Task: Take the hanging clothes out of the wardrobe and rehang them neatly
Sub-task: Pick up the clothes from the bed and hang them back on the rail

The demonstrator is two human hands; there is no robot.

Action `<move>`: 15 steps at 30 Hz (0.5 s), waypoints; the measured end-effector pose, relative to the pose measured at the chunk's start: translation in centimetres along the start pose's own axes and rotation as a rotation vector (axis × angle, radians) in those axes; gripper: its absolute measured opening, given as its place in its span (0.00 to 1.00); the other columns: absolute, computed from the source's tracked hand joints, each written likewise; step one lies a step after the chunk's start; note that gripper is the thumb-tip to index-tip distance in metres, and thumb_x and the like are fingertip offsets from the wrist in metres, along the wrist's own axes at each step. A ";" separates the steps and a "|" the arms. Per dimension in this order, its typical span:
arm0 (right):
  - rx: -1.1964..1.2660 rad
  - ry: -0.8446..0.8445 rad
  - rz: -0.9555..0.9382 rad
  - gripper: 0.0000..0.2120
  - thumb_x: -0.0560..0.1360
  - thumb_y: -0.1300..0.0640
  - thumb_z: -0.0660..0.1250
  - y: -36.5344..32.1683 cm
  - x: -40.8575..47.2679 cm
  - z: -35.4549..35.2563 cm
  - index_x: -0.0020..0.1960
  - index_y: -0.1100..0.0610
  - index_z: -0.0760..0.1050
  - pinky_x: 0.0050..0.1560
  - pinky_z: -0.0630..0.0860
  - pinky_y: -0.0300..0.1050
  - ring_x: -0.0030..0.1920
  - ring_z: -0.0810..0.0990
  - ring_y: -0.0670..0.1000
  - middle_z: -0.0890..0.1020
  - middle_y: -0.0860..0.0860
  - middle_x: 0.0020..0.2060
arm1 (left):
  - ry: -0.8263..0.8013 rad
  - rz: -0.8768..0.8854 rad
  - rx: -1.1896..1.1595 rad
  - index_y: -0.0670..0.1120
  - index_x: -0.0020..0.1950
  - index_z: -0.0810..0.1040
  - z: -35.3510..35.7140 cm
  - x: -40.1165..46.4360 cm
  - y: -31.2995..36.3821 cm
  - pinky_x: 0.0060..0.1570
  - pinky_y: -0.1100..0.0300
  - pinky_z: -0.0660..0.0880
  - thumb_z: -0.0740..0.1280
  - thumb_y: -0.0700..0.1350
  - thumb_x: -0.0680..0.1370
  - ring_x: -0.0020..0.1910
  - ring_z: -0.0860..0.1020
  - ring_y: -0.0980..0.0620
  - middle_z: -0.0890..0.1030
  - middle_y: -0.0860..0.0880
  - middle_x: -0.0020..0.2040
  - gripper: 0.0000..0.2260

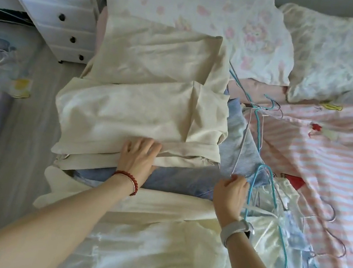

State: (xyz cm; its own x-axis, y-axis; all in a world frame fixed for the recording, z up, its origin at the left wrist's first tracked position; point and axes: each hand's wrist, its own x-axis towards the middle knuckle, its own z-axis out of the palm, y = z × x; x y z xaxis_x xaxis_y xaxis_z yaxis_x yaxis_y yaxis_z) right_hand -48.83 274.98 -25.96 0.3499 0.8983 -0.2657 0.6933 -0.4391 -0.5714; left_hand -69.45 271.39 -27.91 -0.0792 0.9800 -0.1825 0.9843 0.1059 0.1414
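Clothes are piled on the bed [339, 175], along its left edge, not in a wardrobe. Top of pile: cream trousers [143, 105], folded, legs running toward the head of the bed. Left hand [138, 155] lies flat on the trousers' waistband, fingers straight and spread, pressing, not gripping; red bead bracelet [127, 178] on that wrist. Right hand [230, 190] has fingers curled, pinching the edge of the blue garment [241, 149] that sits under the trousers; pale watch [236, 228] on that wrist. A teal hanger [265, 172] loops up just beside the right hand, touching the blue garment; cannot tell whether the fingers also hold it. More wire hangers [266, 104] lie tangled just right of the trousers, near the bed's middle. White satin garment [150, 258] covers the bed's near edge, under both forearms, with a cream strip of fabric [159, 201] across it. Pink-striped duvet [322, 205] fills the right side; small cartoon prints on it, no text readable. Floral pillow [212, 23] and white pillow [347, 57] at the head of the bed. White drawer unit [48, 2] with dark knobs stands on the floor [26, 132] off the bed's top-left corner. Clear plastic bags [1, 57] on the floor left of it. No brands, labels or legible writing anywhere.
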 end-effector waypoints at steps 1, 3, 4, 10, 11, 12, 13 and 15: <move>0.014 -0.001 0.031 0.16 0.75 0.65 0.55 -0.2 0.8 -0.3 0.63 0.66 0.65 0.57 0.63 0.49 0.61 0.69 0.62 0.71 0.63 0.60 | 0.004 -0.003 -0.012 0.51 0.66 0.67 0.1 0.3 -0.2 0.56 0.53 0.63 0.66 0.50 0.74 0.64 0.67 0.48 0.69 0.52 0.65 0.21; 0.050 -0.047 0.096 0.21 0.76 0.63 0.55 -0.8 2.3 -0.7 0.68 0.64 0.61 0.57 0.66 0.49 0.62 0.70 0.61 0.72 0.62 0.62 | 0.014 0.032 -0.033 0.53 0.67 0.68 0.2 0.6 -0.7 0.54 0.54 0.63 0.65 0.49 0.75 0.62 0.67 0.48 0.70 0.52 0.65 0.20; 0.076 -0.079 0.121 0.22 0.76 0.63 0.55 -1.2 3.0 -0.8 0.70 0.63 0.60 0.55 0.68 0.49 0.60 0.72 0.61 0.74 0.62 0.61 | 0.015 0.059 -0.040 0.54 0.67 0.68 0.2 0.6 -1.1 0.53 0.54 0.63 0.64 0.50 0.76 0.62 0.67 0.48 0.70 0.52 0.64 0.20; 0.451 -0.178 0.218 0.10 0.78 0.58 0.53 -5.0 4.8 0.0 0.48 0.61 0.72 0.29 0.71 0.38 0.31 0.70 0.51 0.71 0.53 0.32 | -0.040 0.130 -0.161 0.53 0.69 0.69 -0.9 0.4 -2.6 0.53 0.57 0.69 0.60 0.54 0.78 0.58 0.70 0.49 0.73 0.51 0.59 0.19; 0.483 -0.158 0.225 0.11 0.79 0.59 0.52 -5.8 5.0 0.0 0.45 0.60 0.72 0.28 0.70 0.38 0.30 0.69 0.51 0.70 0.53 0.31 | -0.046 0.125 -0.220 0.52 0.68 0.70 -1.3 0.2 -2.8 0.51 0.58 0.68 0.60 0.52 0.79 0.56 0.71 0.49 0.74 0.49 0.58 0.18; 0.482 -0.129 0.212 0.12 0.78 0.61 0.51 -6.4 4.9 0.0 0.47 0.59 0.73 0.31 0.70 0.41 0.32 0.70 0.51 0.72 0.54 0.33 | -0.043 0.103 -0.289 0.51 0.67 0.71 -1.7 0.0 -3.0 0.49 0.59 0.68 0.60 0.51 0.79 0.54 0.72 0.48 0.76 0.48 0.56 0.17; 0.482 -0.092 0.190 0.14 0.78 0.63 0.50 -6.9 4.8 -0.2 0.50 0.59 0.74 0.34 0.69 0.43 0.35 0.71 0.52 0.73 0.55 0.37 | -0.030 0.075 -0.345 0.49 0.65 0.73 -2.3 -0.4 -3.3 0.47 0.59 0.68 0.61 0.50 0.79 0.53 0.73 0.48 0.77 0.48 0.53 0.16; 0.510 -0.042 0.126 0.14 0.76 0.66 0.49 -7.6 3.9 -0.7 0.52 0.61 0.72 0.34 0.67 0.41 0.36 0.70 0.51 0.73 0.54 0.39 | 0.015 0.037 -0.391 0.47 0.61 0.76 -3.6 -1.5 -3.9 0.46 0.57 0.69 0.62 0.49 0.78 0.52 0.74 0.47 0.79 0.47 0.51 0.13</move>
State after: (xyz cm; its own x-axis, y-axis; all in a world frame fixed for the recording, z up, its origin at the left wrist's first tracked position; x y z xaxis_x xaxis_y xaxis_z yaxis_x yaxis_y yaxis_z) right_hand -52.33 281.85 -22.12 0.3774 0.8437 -0.3817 0.2493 -0.4896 -0.8355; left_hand -73.72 270.11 -24.68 -0.0494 0.9864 -0.1565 0.8521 0.1234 0.5087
